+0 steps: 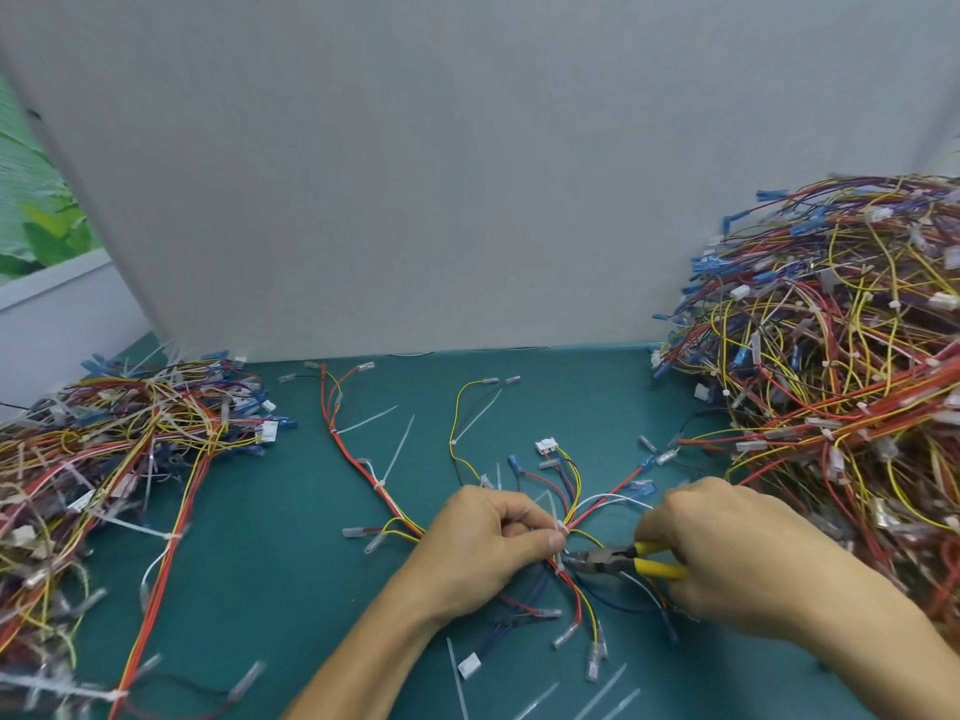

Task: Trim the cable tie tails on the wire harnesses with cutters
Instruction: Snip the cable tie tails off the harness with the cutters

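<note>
On the green mat (322, 605) a harness (387, 496) lies spread in the middle, its red and yellow wires running from the far left down to the near centre, where they fan out again into blue, white and black leads. The left hand (488, 537) grips the harness at that gathering point, thumb and curled fingers pinching the bundle. A white tie (560, 565) sits on the wires just below the thumb. The right hand (727, 553) is wrapped around the yellow handles of the cutters (618, 558), whose dark nose points left and reaches the bundle at that tie. Whether the jaws are parted I cannot tell. Farther along the same harness, long white tails (397, 454) stick up untrimmed from other ties. A white connector (545, 446) lies beyond the hands. Loose cut pieces (597, 691) of tie are scattered on the mat near the bottom edge. A left pile (104, 459) of harnesses bristles with white tails, and a taller right pile (841, 356) is heaped against the pale board (415, 174) that stands behind the mat.
</note>
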Available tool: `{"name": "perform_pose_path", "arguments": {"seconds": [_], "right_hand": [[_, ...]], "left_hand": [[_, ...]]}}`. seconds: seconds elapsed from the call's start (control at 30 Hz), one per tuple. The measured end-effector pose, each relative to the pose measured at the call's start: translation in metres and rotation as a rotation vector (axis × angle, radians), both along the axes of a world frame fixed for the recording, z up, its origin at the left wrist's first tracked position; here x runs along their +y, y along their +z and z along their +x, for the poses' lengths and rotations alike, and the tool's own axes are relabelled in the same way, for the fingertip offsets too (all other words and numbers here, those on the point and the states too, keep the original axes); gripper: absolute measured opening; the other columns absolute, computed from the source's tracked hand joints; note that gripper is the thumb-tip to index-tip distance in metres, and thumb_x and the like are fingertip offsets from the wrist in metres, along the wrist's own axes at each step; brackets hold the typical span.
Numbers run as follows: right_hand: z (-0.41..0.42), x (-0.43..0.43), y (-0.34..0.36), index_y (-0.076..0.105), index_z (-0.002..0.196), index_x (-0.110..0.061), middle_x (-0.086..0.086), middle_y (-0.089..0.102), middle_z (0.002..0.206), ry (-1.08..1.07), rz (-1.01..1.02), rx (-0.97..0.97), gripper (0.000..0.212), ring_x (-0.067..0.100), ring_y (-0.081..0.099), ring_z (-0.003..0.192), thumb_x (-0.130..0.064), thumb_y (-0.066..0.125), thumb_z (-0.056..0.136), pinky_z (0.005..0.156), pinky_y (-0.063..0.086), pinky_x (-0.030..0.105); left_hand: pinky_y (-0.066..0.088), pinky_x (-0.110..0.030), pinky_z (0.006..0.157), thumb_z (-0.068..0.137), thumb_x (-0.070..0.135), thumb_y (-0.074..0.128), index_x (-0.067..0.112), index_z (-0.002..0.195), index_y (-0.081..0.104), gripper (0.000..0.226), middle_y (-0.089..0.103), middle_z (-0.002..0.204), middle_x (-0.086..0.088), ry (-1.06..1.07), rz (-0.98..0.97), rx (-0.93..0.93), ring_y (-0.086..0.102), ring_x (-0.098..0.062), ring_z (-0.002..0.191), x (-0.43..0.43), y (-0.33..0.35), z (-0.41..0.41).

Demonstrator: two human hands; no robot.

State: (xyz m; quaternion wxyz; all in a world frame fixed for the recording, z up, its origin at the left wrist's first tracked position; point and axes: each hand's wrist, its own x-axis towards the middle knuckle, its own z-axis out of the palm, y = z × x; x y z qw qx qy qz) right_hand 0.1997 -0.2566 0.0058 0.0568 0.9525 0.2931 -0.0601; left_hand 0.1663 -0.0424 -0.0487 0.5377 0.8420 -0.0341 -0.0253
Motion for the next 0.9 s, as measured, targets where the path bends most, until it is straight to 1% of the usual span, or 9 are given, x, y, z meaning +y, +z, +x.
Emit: {"name": "perform_pose_path", "arguments": {"seconds": [0.1, 0.2, 0.27, 0.33, 0.47, 0.53, 0.6, 0.73, 0.9], "right_hand": [[-0.002, 0.001, 0.002, 0.046, 0.08, -0.028, -0.003, 0.045, 0.084, -0.01, -0.012, -0.01, 0.01, 0.027, 0.051, 0.084, -0.036, 0.052, 0.082, 0.065, 0.039, 0.03], [-0.003, 0.001, 0.004, 0.045, 0.079, -0.028, -0.003, 0.045, 0.083, -0.023, -0.019, -0.011, 0.012, 0.026, 0.051, 0.083, -0.037, 0.052, 0.082, 0.064, 0.038, 0.03], [-0.004, 0.001, 0.005, 0.046, 0.081, -0.03, -0.003, 0.045, 0.084, -0.024, -0.011, -0.016, 0.011, 0.026, 0.053, 0.086, -0.039, 0.052, 0.083, 0.065, 0.039, 0.03], [-0.005, 0.002, 0.004, 0.051, 0.086, -0.032, -0.003, 0.046, 0.087, -0.023, 0.0, -0.031, 0.009, 0.026, 0.057, 0.092, -0.041, 0.052, 0.085, 0.066, 0.039, 0.03], [-0.006, 0.004, 0.0, 0.057, 0.099, -0.031, -0.003, 0.05, 0.094, -0.028, -0.005, -0.078, 0.02, 0.026, 0.059, 0.099, -0.046, 0.049, 0.088, 0.069, 0.038, 0.03], [-0.007, 0.004, -0.002, 0.059, 0.105, -0.03, -0.002, 0.054, 0.102, -0.029, -0.015, -0.09, 0.024, 0.025, 0.059, 0.101, -0.045, 0.049, 0.089, 0.072, 0.041, 0.031], [-0.006, 0.005, -0.004, 0.06, 0.107, -0.03, -0.002, 0.056, 0.105, -0.029, -0.023, -0.095, 0.024, 0.025, 0.059, 0.101, -0.043, 0.05, 0.089, 0.074, 0.043, 0.031], [-0.007, 0.007, -0.004, 0.061, 0.107, -0.03, -0.001, 0.057, 0.106, -0.028, -0.056, -0.125, 0.022, 0.026, 0.059, 0.1, -0.038, 0.052, 0.089, 0.07, 0.04, 0.031], [-0.011, 0.01, 0.0, 0.061, 0.106, -0.03, -0.001, 0.057, 0.104, -0.021, -0.108, -0.172, 0.021, 0.027, 0.059, 0.1, -0.033, 0.053, 0.088, 0.067, 0.035, 0.03]], "left_hand": [[0.023, -0.025, 0.047, 0.083, 0.026, 0.072, 0.027, 0.072, 0.071, 0.011, 0.031, 0.048, 0.009, 0.0, -0.015, 0.007, 0.027, -0.01, 0.048, 0.0, -0.002, 0.0], [0.022, -0.025, 0.048, 0.083, 0.028, 0.072, 0.025, 0.074, 0.071, 0.009, 0.03, 0.048, 0.009, 0.004, -0.019, 0.002, 0.027, -0.011, 0.049, 0.0, -0.003, 0.001], [0.022, -0.025, 0.048, 0.082, 0.029, 0.072, 0.023, 0.075, 0.071, 0.009, 0.03, 0.048, 0.008, 0.005, -0.013, -0.005, 0.027, -0.011, 0.049, 0.001, -0.004, 0.002], [0.022, -0.025, 0.048, 0.081, 0.03, 0.072, 0.023, 0.074, 0.071, 0.01, 0.031, 0.049, 0.008, 0.004, -0.016, -0.007, 0.027, -0.011, 0.049, 0.001, -0.005, 0.002], [0.022, -0.026, 0.049, 0.079, 0.033, 0.072, 0.024, 0.074, 0.071, 0.01, 0.032, 0.049, 0.007, 0.009, -0.028, 0.001, 0.027, -0.011, 0.049, 0.0, -0.005, 0.003], [0.022, -0.026, 0.049, 0.08, 0.032, 0.072, 0.026, 0.072, 0.071, 0.009, 0.032, 0.05, 0.006, 0.008, -0.03, 0.002, 0.027, -0.011, 0.049, 0.0, -0.005, 0.003], [0.022, -0.026, 0.048, 0.081, 0.031, 0.072, 0.027, 0.071, 0.071, 0.01, 0.032, 0.051, 0.006, 0.009, -0.03, 0.005, 0.027, -0.011, 0.049, 0.0, -0.005, 0.003], [0.022, -0.026, 0.048, 0.081, 0.03, 0.072, 0.029, 0.07, 0.071, 0.011, 0.033, 0.052, 0.004, 0.01, -0.024, 0.01, 0.027, -0.012, 0.049, 0.0, -0.004, 0.002], [0.022, -0.025, 0.047, 0.082, 0.03, 0.073, 0.03, 0.068, 0.071, 0.014, 0.033, 0.05, 0.007, 0.015, -0.03, 0.009, 0.027, -0.01, 0.047, -0.002, -0.004, 0.002]]}}
